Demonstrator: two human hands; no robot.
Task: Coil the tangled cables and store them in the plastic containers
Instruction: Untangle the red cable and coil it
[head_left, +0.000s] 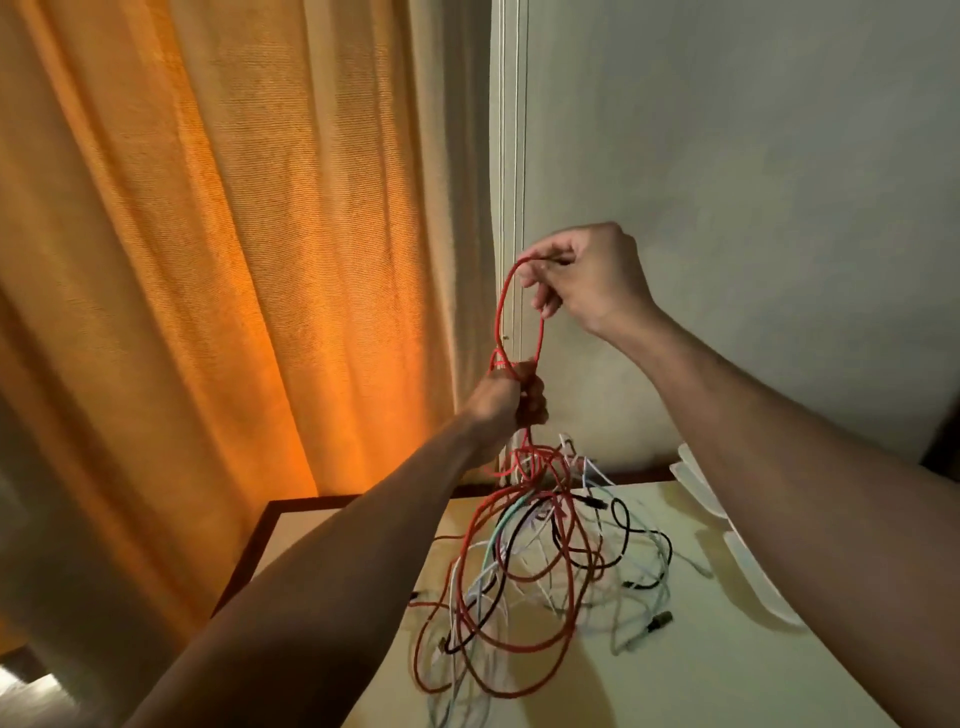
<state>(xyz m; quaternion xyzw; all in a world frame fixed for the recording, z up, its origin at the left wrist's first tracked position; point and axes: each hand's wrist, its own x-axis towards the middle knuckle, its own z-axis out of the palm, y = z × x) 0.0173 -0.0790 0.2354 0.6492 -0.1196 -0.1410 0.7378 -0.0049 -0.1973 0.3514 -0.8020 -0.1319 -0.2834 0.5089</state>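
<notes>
A long red cable (519, 649) hangs in wide loops down onto a tangle of black, white and pale green cables (618, 566) on the cream table (727, 675). My left hand (506, 400) grips a bunch of red strands above the pile. My right hand (582, 275), raised higher, pinches the top of a red loop that runs down to the left hand. Clear plastic containers (758, 582) lie at the table's right side, partly hidden behind my right forearm.
Orange curtains (234, 260) hang at the left and a pale wall (753, 182) stands behind the table. The table has a dark wooden rim (260, 535) at its left edge, with a drop to the floor beyond.
</notes>
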